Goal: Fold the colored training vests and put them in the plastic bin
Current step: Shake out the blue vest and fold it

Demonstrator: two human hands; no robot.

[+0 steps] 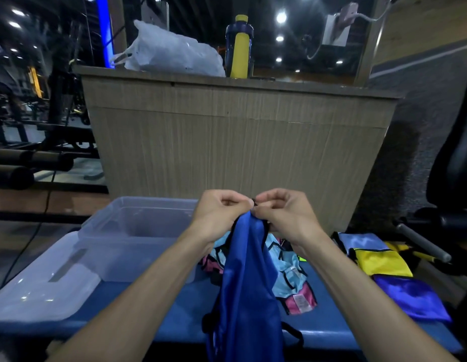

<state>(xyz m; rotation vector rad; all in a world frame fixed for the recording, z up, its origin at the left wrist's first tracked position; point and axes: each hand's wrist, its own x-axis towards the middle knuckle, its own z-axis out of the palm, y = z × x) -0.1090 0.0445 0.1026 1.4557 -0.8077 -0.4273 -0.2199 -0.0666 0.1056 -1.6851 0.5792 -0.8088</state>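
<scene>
A dark blue vest (246,288) with black trim hangs down in front of me over the blue bench. My left hand (219,214) and my right hand (284,212) pinch its top edge side by side, held up above the bench. Behind the hanging vest lies a loose pile of light blue and pink vests (290,275). The clear plastic bin (138,239) stands at the left on the bench with nothing visible inside. At the right lie folded vests: a light blue one (363,241), a yellow one (381,262) and a purple one (410,296).
The bin's clear lid (41,286) lies flat at the bench's left end. A wooden counter (237,142) stands right behind the bench, with a plastic bag (172,50) and a yellow bottle (240,47) on top. Gym equipment stands at left, a dark chair (454,163) at right.
</scene>
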